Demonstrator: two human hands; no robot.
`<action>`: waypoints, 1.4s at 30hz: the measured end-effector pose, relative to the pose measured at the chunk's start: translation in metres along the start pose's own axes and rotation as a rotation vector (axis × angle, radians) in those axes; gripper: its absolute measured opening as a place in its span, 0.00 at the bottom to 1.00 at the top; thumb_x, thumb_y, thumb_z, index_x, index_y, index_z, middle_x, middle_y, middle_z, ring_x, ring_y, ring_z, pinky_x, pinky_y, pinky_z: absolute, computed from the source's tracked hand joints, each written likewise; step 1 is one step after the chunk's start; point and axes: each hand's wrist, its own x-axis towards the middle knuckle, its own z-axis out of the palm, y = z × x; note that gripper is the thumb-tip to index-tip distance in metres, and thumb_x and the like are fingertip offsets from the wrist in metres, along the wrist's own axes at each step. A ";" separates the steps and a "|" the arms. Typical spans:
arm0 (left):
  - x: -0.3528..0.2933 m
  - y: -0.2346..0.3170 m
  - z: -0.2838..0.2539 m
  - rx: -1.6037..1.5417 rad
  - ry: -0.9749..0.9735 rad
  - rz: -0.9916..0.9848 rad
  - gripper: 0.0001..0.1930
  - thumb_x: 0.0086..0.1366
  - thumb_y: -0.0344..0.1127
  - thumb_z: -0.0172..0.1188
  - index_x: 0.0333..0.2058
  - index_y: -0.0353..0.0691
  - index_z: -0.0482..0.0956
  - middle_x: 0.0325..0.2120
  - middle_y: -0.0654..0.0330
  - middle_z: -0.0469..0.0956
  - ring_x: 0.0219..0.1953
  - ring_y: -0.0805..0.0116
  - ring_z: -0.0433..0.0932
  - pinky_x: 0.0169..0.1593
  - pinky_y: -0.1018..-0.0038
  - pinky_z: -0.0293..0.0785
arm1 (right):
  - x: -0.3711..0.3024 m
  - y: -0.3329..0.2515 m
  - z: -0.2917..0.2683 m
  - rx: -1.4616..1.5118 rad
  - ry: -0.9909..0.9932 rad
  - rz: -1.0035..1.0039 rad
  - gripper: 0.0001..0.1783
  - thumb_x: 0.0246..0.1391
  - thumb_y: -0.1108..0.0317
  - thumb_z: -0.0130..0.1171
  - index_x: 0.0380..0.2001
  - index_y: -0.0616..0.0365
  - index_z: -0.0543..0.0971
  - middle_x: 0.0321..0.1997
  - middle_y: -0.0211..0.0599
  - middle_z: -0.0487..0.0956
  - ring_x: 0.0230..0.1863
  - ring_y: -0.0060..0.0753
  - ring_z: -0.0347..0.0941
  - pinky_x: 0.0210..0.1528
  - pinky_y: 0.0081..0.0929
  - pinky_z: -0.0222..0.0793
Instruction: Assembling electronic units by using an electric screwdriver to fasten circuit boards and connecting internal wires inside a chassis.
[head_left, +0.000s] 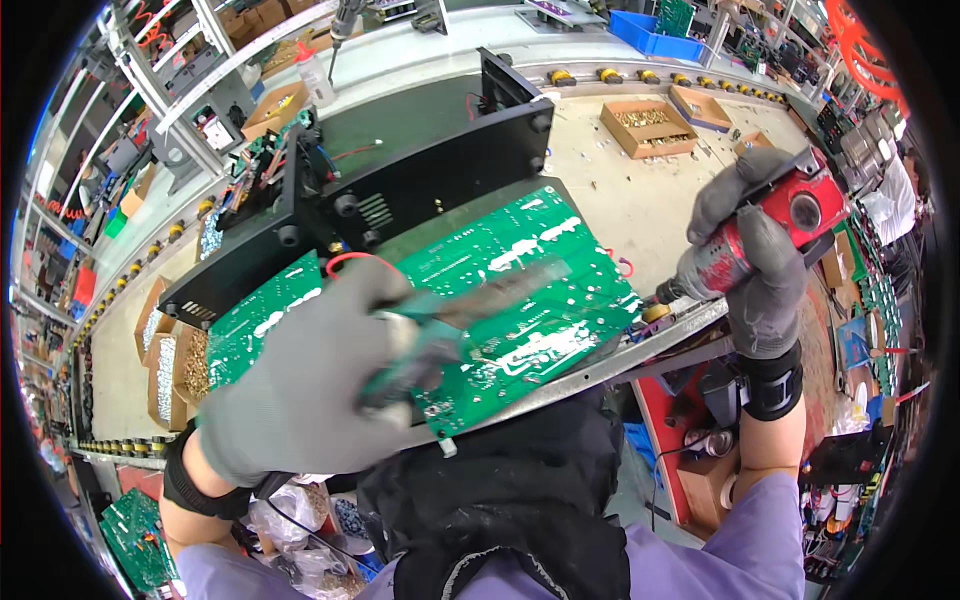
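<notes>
My gloved left hand [310, 375] is smeared by motion over the green circuit board [540, 235]. Its fingers are closed round a teal-handled tool [500, 292] with a long, dull metal end; blur hides its exact kind. In my right hand [765, 260], also grey-gloved, is a red power screwdriver [735, 250], its nose pointing down and left toward the board's right corner. Behind the board a black metal chassis [440, 165] stands with its slotted panel facing me. A second green board section [265, 310] shows left of my left hand. A thin red wire [355, 257] loops above the glove.
A metal rail [590, 378] runs along the near edge. Cardboard trays of small hardware stand at the back right [648, 128] and at the left [165, 375]. Yellow-black rollers [610, 75] line the far edge, with a blue bin [655, 38] beyond.
</notes>
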 end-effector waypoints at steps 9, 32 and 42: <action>0.078 0.035 0.050 0.429 -0.322 0.096 0.12 0.43 0.34 0.65 0.29 0.37 0.81 0.40 0.51 0.72 0.43 0.53 0.73 0.44 0.61 0.69 | 0.002 0.003 0.000 0.076 -0.072 -0.035 0.26 0.51 0.66 0.62 0.53 0.63 0.72 0.31 0.43 0.78 0.29 0.33 0.75 0.32 0.32 0.72; 0.051 0.087 0.157 0.332 0.017 -0.137 0.12 0.53 0.44 0.65 0.26 0.40 0.79 0.34 0.59 0.69 0.29 0.64 0.73 0.22 0.67 0.71 | 0.015 0.011 0.002 0.025 -0.184 0.052 0.26 0.53 0.62 0.62 0.52 0.64 0.72 0.30 0.43 0.77 0.27 0.34 0.75 0.29 0.31 0.72; 0.052 0.085 0.164 0.524 0.058 -0.179 0.10 0.65 0.39 0.57 0.34 0.38 0.72 0.21 0.59 0.65 0.16 0.69 0.70 0.17 0.69 0.67 | 0.000 0.032 -0.013 -0.123 0.088 0.073 0.26 0.55 0.64 0.61 0.54 0.65 0.71 0.30 0.44 0.77 0.28 0.35 0.75 0.28 0.30 0.74</action>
